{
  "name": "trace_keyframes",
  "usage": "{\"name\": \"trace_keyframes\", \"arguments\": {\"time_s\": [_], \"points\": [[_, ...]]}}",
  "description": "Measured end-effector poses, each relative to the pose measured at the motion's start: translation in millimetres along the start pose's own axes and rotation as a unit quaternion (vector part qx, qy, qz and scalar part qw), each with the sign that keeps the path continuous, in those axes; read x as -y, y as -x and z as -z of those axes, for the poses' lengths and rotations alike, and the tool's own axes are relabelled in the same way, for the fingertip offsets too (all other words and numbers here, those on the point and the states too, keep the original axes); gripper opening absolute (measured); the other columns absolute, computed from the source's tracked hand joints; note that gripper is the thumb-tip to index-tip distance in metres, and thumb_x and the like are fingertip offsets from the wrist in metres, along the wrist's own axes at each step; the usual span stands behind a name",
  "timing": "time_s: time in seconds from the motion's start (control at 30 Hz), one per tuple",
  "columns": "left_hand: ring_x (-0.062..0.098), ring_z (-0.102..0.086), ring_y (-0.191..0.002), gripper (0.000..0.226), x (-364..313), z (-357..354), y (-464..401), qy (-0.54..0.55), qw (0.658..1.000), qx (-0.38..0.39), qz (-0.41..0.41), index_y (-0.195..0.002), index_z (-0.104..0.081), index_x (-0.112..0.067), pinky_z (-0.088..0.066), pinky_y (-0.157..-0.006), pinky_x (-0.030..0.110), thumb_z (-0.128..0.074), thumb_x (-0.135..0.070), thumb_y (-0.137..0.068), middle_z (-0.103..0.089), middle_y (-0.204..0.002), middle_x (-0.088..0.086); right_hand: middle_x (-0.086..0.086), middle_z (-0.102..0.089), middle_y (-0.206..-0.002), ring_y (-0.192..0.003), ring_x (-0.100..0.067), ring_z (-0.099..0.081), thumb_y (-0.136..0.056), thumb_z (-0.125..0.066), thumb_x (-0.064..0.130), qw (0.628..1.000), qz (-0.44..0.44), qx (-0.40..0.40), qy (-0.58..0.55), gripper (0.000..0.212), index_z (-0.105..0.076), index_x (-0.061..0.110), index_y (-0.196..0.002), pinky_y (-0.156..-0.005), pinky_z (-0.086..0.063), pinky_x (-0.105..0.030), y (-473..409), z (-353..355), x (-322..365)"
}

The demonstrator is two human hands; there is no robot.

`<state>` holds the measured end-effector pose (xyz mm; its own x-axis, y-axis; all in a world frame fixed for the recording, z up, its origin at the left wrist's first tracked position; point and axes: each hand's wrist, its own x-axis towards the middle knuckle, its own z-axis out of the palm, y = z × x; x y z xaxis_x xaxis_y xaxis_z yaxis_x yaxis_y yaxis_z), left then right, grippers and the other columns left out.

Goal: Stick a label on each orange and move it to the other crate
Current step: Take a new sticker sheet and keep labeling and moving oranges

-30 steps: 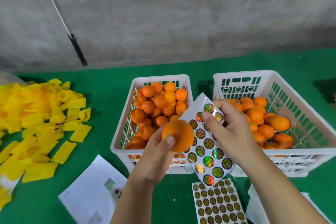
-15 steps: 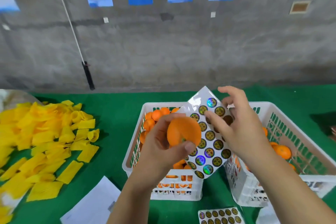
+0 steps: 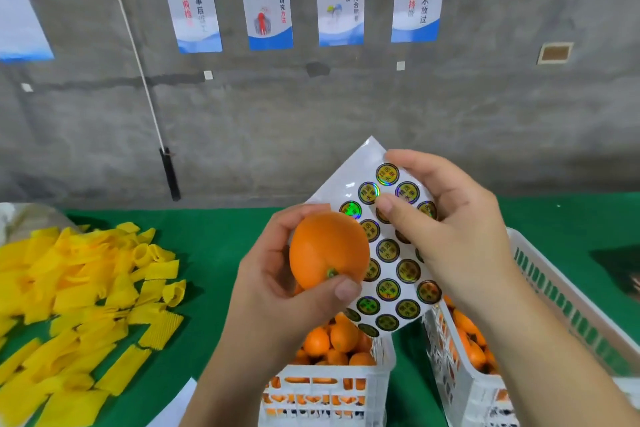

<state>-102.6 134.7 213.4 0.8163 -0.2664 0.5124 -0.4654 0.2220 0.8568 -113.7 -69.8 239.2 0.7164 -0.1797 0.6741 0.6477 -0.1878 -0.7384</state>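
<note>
Orange [image 3: 327, 248] held up in the left hand [image 3: 277, 291], thumb and fingers curled round the fruit just beside a label sheet [image 3: 384, 246], above two white crates of oranges, left crate [image 3: 332, 399] and right crate [image 3: 540, 329], on a green table [image 3: 214, 246]. Right hand [image 3: 450, 236] grips the sheet, its thumb pressing among the round stickers, so the step in hand looks like peeling one off. Next move calls for lifting a sticker's edge cleanly, pressing it on the peel, then setting the fruit in the other crate.
</note>
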Motion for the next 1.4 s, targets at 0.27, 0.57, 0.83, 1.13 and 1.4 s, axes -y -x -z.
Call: {"name": "trace_keyframes", "arguments": {"time_s": [0.27,0.57,0.83,1.13,1.4], "points": [[0.024,-0.076,-0.107,0.08,3.7,7.3,-0.4,0.056,0.998,0.006,0.029,-0.127,-0.071,-0.033,-0.062,-0.078,0.027,-0.094,-0.065,-0.058,-0.075,-0.12,0.004,0.002,-0.08,-0.109,-0.092,-0.024,-0.079,-0.091,-0.078,0.018,0.997,-0.058,0.021,-0.056,0.035,-0.075,0.037,-0.119,-0.072,-0.065,-0.034,-0.4,-1.7,5.8],[0.02,-0.075,-0.1,0.082,2.4,13.2,6.9,0.038,0.999,0.01,0.005,-0.126,-0.071,-0.034,-0.062,-0.073,0.029,-0.095,-0.067,-0.055,-0.074,-0.117,0.0,0.006,-0.08,-0.087,-0.081,-0.016,-0.079,-0.091,-0.077,0.028,0.998,-0.017,-0.036,0.047,0.015,-0.08,0.036,-0.104,-0.066,-0.065,-0.038,9.1,-9.3,15.6],[0.025,-0.074,-0.106,0.086,5.7,13.6,10.8,0.009,1.0,0.018,0.004,-0.126,-0.071,-0.03,-0.061,-0.074,0.029,-0.095,-0.068,-0.053,-0.07,-0.125,0.002,0.017,-0.078,-0.089,-0.083,-0.007,-0.076,-0.09,-0.079,0.036,0.991,0.018,-0.045,0.121,0.005,-0.08,0.035,-0.095,-0.065,-0.059,-0.019,12.0,-6.1,14.9],[0.031,-0.071,-0.113,0.083,6.4,16.6,10.5,0.01,1.0,0.02,-0.004,-0.128,-0.069,-0.033,-0.063,-0.077,0.035,-0.093,-0.069,-0.056,-0.068,-0.13,0.005,0.015,-0.079,-0.093,-0.088,-0.011,-0.077,-0.092,-0.077,0.025,0.99,-0.006,-0.028,0.137,0.019,-0.078,0.036,-0.106,-0.071,-0.064,-0.033,16.4,-4.0,13.4],[0.028,-0.072,-0.109,0.084,6.8,23.3,11.6,0.0,1.0,0.026,-0.01,-0.129,-0.069,-0.031,-0.061,-0.076,0.031,-0.092,-0.07,-0.058,-0.068,-0.125,0.004,0.015,-0.08,-0.096,-0.091,-0.007,-0.077,-0.092,-0.077,0.029,0.995,-0.009,0.017,0.103,0.011,-0.082,0.036,-0.1,-0.072,-0.061,-0.021,12.7,-3.0,21.8]]}}
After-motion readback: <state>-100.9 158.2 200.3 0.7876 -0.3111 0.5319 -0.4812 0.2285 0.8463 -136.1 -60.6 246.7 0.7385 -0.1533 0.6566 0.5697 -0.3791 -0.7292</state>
